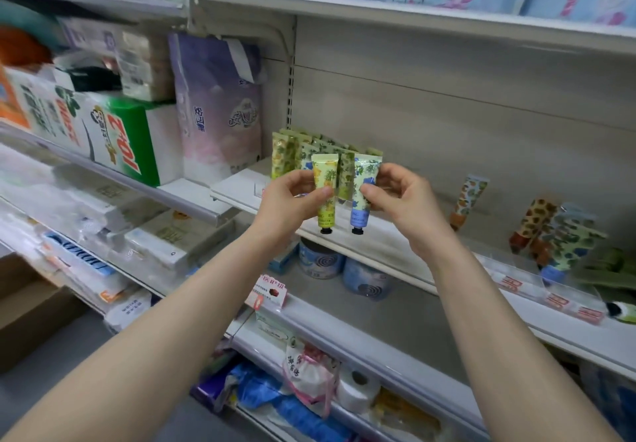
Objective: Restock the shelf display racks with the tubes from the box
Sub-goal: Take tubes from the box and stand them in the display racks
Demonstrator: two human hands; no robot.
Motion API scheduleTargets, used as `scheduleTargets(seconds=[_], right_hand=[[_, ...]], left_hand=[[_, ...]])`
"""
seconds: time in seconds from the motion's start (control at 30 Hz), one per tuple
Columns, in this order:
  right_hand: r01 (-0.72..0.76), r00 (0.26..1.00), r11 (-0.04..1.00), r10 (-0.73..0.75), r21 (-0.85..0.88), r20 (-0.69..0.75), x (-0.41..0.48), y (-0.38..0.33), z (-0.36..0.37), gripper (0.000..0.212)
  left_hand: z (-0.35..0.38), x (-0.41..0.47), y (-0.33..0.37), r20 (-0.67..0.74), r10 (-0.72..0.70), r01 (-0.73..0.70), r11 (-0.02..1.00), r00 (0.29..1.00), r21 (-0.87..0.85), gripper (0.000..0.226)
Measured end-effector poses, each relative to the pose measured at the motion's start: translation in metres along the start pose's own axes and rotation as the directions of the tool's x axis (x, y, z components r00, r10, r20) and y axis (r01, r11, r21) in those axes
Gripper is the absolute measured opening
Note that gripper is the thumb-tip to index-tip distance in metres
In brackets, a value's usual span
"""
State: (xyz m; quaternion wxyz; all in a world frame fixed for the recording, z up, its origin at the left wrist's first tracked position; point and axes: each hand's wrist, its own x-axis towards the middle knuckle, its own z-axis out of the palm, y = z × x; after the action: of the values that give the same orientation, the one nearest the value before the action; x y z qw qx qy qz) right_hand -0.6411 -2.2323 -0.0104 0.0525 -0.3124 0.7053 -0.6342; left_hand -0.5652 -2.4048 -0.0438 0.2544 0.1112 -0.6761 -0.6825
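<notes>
Tubes, 2 in hand, caps down, just in front of the shelf [395, 247]: yellow tube [325, 197] pinched between thumb and fingers of left hand [290, 202], blue tube [362, 197] pinched likewise by right hand [402, 200]. Neither placed yet. Behind them, rear-left row [292, 152] stands stocked. At right, further tubes [557, 235], some leaning. Gap between the groups unfilled. Cardboard box [31, 307] lower left, contents not visible, so qty left unknown. Est. partway done.

A shop — stocked shelves [406, 11], price tags [509, 285] on rails, packaged tissue [216, 104].
</notes>
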Motion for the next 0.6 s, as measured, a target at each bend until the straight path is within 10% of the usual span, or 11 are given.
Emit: scheduleTargets(seconds=[0.6], right_hand=[[0.047,0.997,0.998,-0.05,-0.042,-0.064,0.063,0.007,0.027,0.018]], left_hand=[[-0.034,0.06,-0.013,-0.049,0.065,-0.064,0.997,0.997,0.035,0.04]])
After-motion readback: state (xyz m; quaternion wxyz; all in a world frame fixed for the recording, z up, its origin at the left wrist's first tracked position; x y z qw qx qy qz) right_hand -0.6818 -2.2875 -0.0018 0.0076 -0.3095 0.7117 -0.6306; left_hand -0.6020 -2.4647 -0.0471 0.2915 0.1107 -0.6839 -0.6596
